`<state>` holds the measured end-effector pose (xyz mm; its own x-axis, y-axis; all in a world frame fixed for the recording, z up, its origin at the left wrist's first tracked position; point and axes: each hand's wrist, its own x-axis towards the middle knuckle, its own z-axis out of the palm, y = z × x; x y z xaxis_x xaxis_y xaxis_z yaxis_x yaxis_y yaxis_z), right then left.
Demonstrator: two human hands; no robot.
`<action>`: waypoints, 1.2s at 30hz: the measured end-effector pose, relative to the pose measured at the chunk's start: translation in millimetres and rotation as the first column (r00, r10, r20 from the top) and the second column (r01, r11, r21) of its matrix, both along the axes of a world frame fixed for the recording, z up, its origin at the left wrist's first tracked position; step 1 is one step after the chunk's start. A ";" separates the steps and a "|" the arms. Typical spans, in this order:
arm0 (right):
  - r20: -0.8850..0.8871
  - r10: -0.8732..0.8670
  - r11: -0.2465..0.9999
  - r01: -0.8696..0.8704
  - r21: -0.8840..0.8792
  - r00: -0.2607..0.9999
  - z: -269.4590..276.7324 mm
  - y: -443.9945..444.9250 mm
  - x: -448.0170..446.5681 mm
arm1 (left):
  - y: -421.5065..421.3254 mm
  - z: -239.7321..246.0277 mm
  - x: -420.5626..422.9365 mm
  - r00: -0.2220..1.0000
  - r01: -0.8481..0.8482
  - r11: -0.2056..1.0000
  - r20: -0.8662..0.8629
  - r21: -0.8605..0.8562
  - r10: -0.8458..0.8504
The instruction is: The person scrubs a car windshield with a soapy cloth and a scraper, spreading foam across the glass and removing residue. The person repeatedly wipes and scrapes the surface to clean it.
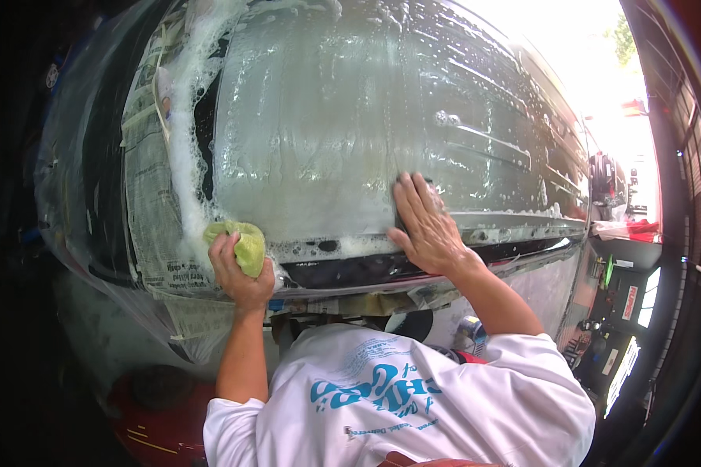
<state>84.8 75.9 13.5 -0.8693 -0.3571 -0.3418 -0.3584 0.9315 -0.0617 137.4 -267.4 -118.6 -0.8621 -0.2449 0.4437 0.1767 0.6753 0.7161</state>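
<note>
Water and suds cover the grey-green roof panel (327, 117) of a vehicle in front of me. My left hand (242, 280) grips a wet yellow-green wash cloth or sponge (249, 248) at the panel's near left corner. My right hand (429, 233) lies nearly flat on the near part of the panel, fingers pointing away from me. Dark edges of a pad (398, 201) show beside and beneath its fingers; the palm hides the rest. A thick band of white foam (186, 152) runs along the panel's left side. Below both hands passes a black trim strip (350, 265).
Taped newspaper (152, 192) masks the area left of the foam, with clear plastic sheeting (70, 192) beyond it. A red vehicle (158, 414) stands behind me at lower left. Workshop equipment (596, 338) lines the right side, near a bright opening (607, 76).
</note>
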 end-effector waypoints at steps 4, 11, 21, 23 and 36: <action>-0.134 -0.069 0.994 0.080 0.078 0.988 -3.7 19.1 -117.0 | 0.6 2.6 -3.8 0.999 0.007 1.000 -0.031 0.005 -0.007; -0.354 -0.057 0.996 0.079 0.048 0.934 -43.8 23.0 -173.5 | 0.1 7.9 -3.2 1.000 0.023 1.000 -0.011 -0.001 -0.023; -0.331 -0.188 0.982 0.183 -0.047 0.925 -14.5 16.1 -245.9 | 4.9 5.2 -11.1 0.998 0.041 0.999 -0.054 -0.009 -0.042; -0.342 -0.271 0.962 0.261 -0.077 0.900 -19.2 10.6 -257.7 | 4.6 4.6 -8.8 0.998 0.041 0.999 -0.043 -0.006 -0.041; -0.338 -0.254 0.966 0.223 -0.130 0.906 -10.5 -44.9 -227.4 | 2.0 8.5 -16.3 0.995 0.072 0.997 -0.065 0.009 -0.071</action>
